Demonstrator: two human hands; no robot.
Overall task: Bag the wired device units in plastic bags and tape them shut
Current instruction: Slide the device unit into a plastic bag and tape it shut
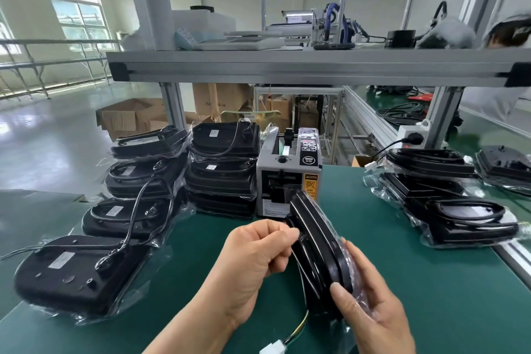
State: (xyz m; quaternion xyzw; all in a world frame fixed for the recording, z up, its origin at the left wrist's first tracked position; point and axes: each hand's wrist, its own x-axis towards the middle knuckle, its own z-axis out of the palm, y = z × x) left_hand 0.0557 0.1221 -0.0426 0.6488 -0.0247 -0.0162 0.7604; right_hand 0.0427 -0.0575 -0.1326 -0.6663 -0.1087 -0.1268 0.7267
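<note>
Head view: my left hand (258,261) pinches the upper edge of the unit (319,250). My right hand (370,304) grips its lower end through the bag (352,264). I hold it tilted over the mat (373,210), near the dispenser (287,178). Going by the bagged left stacks (138,210) and right stack (445,195), I'm well along. This one looks untaped, its wire (298,327) trailing out. Open room lies only between the stacks.

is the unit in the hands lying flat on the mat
No, the left hand and right hand hold the unit up on edge.
</note>
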